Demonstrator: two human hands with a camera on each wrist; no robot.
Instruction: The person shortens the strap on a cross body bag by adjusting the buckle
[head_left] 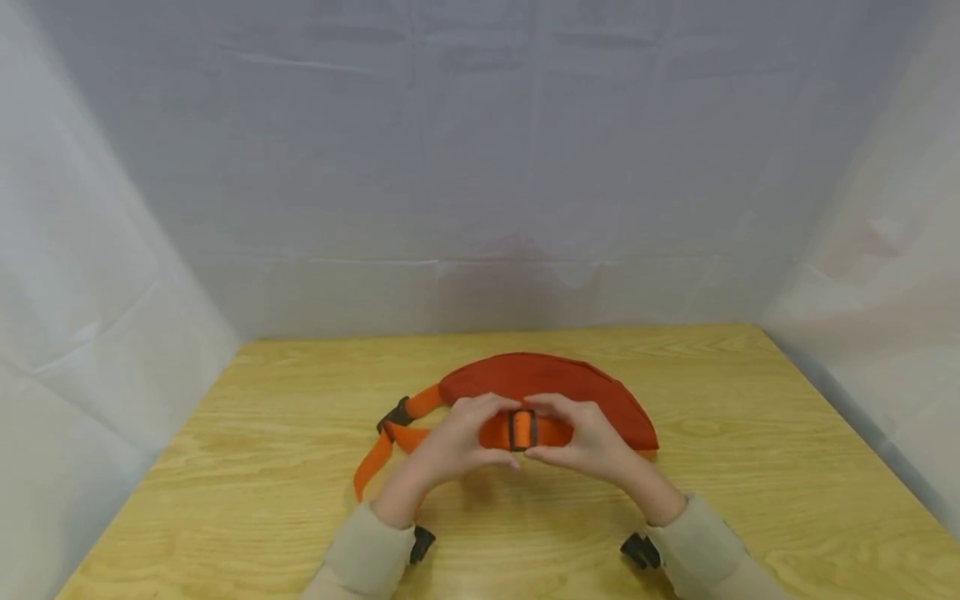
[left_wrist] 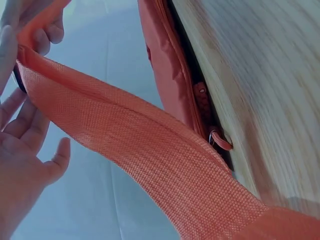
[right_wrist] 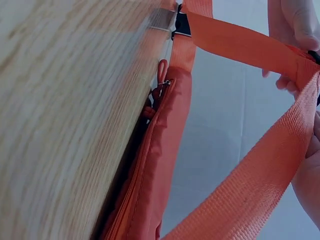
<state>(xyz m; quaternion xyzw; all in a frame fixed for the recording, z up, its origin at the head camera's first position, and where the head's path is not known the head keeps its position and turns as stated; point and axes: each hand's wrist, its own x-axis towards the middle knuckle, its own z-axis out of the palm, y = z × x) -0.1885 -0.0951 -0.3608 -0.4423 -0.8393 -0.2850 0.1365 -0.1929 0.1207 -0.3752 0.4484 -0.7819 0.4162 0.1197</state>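
Right now, in the head view, you hold a small dark slide buckle (head_left: pixel 522 431) between your two hands, in front of a half-moon-shaped red fabric pouch (head_left: pixel 543 379) lying on a yellowish wood-grain table (head_left: pixel 277 450). Your left hand (head_left: pixel 463 437) and right hand (head_left: pixel 592 440) face each other, fingers and thumbs curved, each gripping at its own side of the buckle. A flat orange webbing strap (head_left: pixel 553 432) runs through the buckle. To the left of the pouch, a black plastic clip (head_left: pixel 393 414) joins the strap, and a loose orange end (head_left: pixel 372 467) hangs down beside it. Your wrists wear pale beige cuffs (head_left: pixel 371 546), with small black pieces next to them. White sheeting (head_left: pixel 480 167) stands behind the table and along both sides.

In the left wrist view, the strap sweeps broadly across from your fingers toward the lower right corner. Your left hand's fingers reach behind the webbing near the buckle, and your other hand grips just past it. The pouch's zip edge and an orange cord pull (left_wrist: pixel 221 141) lie close to the table.

In the right wrist view, the strap bends sharply at the buckle, between your hands. Your right hand is partly cut off by the frame edge, its fingers against the buckle.
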